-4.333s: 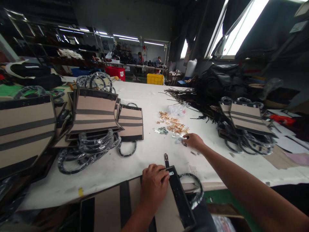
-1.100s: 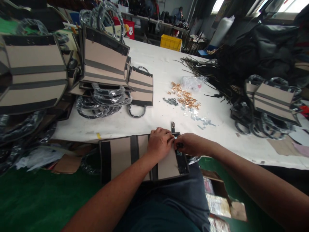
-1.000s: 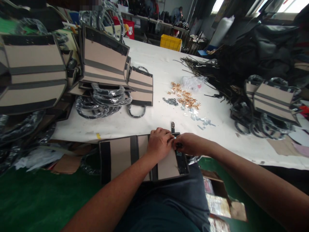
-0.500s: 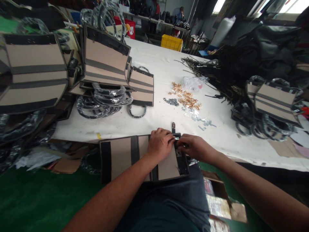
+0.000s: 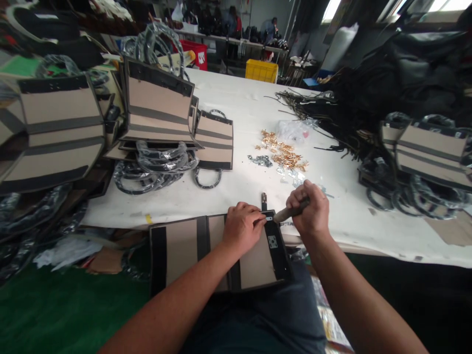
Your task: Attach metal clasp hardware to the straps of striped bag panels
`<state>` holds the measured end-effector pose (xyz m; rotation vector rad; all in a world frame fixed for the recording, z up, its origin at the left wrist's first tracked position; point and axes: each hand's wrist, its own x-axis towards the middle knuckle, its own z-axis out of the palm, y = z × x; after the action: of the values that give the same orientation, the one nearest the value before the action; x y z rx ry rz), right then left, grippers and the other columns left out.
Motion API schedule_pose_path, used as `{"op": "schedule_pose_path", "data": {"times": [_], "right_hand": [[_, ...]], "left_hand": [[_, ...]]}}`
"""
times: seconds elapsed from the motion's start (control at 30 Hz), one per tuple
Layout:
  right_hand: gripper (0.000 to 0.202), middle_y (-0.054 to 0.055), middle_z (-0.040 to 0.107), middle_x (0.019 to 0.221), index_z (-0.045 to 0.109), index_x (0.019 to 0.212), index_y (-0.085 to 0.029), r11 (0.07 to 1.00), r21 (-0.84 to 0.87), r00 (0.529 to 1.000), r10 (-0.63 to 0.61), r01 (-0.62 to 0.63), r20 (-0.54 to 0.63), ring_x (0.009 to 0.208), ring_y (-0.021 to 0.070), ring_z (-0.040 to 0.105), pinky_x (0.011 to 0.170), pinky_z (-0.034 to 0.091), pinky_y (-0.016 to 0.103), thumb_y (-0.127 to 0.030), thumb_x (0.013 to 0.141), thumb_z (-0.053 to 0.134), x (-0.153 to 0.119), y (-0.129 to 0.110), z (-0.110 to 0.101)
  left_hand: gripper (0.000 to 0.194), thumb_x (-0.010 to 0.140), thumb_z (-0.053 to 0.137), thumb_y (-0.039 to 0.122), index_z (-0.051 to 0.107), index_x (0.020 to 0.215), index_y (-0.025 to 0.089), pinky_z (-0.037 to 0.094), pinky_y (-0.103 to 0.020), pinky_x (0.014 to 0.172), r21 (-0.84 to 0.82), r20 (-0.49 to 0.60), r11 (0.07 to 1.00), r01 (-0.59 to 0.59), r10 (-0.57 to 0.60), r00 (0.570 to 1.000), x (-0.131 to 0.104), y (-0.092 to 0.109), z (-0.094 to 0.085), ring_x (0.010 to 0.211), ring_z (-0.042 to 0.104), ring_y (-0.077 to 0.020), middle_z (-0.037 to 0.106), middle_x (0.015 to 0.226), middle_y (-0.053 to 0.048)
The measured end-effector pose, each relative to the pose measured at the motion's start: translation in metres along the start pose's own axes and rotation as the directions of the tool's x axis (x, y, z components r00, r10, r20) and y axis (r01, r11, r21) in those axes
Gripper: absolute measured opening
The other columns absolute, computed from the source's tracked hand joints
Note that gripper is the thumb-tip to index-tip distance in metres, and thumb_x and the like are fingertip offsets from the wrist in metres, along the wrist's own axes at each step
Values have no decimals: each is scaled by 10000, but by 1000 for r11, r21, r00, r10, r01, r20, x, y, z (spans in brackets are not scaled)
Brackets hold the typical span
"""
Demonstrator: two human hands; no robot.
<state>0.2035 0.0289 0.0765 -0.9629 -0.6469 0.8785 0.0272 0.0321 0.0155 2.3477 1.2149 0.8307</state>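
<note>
- The panel [image 5: 254, 265] lies at lower centre of the frame, its long axis running left to right; a black strip [image 5: 278, 260] runs top to bottom at its right end
- The small metal plate [image 5: 269, 219] sits at the top of that strip, between the hands
- The left hand [image 5: 243, 226] is nearer: it lies on the panel, fingers bent close together, tips at the plate's left; pinching or only pressing, I cannot tell
- The right hand [image 5: 311, 209], to the plate's upper right, is wrapped round a dark rod-like tool [image 5: 291, 211]
- The tool slants from upper right to lower left, its low end just beside the plate; whether they touch, I cannot tell
- A square plate [image 5: 272, 241] lies lower on the strip
</note>
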Motion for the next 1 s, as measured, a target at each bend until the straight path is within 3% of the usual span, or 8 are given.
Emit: {"op": "schedule_pose_path", "data": {"times": [0.23,0.37,0.43,0.53,0.63,0.7,0.83,1.0], "right_hand": [[426,-101,340,577,403,637,-220,972,210,986,130,-105,-108,429,57,326,403,354,213,-344,801,776,15,15,-10],[419,-94,355,575,395,628,-223,982,183,993,64,-45,-95,425,65,324,400,329,224,-314,846,742,7,18,-8],[427,-86,380,562,402,621,-228,996,85,999,-18,21,-35,417,75,337,402,316,241,-322,889,720,0,19,-2],[432,-58,448,548,461,612,-224,972,-193,982,-102,131,156,458,99,397,455,340,267,-361,951,691,-12,20,11],[445,-40,471,564,511,600,-204,870,-415,916,-94,266,390,534,107,414,520,344,275,-406,946,706,-21,19,24],[448,-44,457,557,520,601,-198,839,-449,885,-78,308,459,539,105,396,525,329,273,-423,939,711,-24,18,28],[479,-39,504,521,523,598,-207,870,-433,917,-51,235,395,496,112,437,513,364,276,-469,964,686,-24,14,21],[476,-34,554,494,506,628,-231,940,-328,943,19,96,332,392,125,457,416,358,277,-510,977,668,-16,13,10]], "left_hand": [[88,957,726,264,804,926,289,424,-439,893,6,-3,1000,-2,2,1000,1,-2,2,1080,613,-239,788,1099,-8],[104,974,706,283,803,940,290,425,-442,904,5,16,1000,0,0,1000,1,-2,2,1095,608,-249,784,1114,-18],[100,972,709,286,808,957,292,426,-442,909,1,23,1000,8,-8,1000,2,-2,3,1101,611,-252,786,1120,-21],[85,951,729,271,809,969,296,432,-438,927,-1,29,1000,24,-24,999,3,-2,2,1118,618,-253,787,1126,-11],[111,917,733,222,799,971,293,452,-414,910,35,75,998,55,-57,996,6,-3,-3,1093,637,-256,786,1080,-12],[157,908,713,213,786,1033,275,469,-386,880,71,123,994,85,-93,988,9,-3,-11,1060,654,-256,782,1052,-27],[269,932,671,366,773,1150,246,486,-356,865,141,284,976,164,-199,938,18,1,-30,1076,677,-274,779,1117,-71],[271,881,668,471,824,1022,299,478,-311,736,169,457,952,255,-304,836,41,1,-40,949,733,-257,813,993,-37]]}}
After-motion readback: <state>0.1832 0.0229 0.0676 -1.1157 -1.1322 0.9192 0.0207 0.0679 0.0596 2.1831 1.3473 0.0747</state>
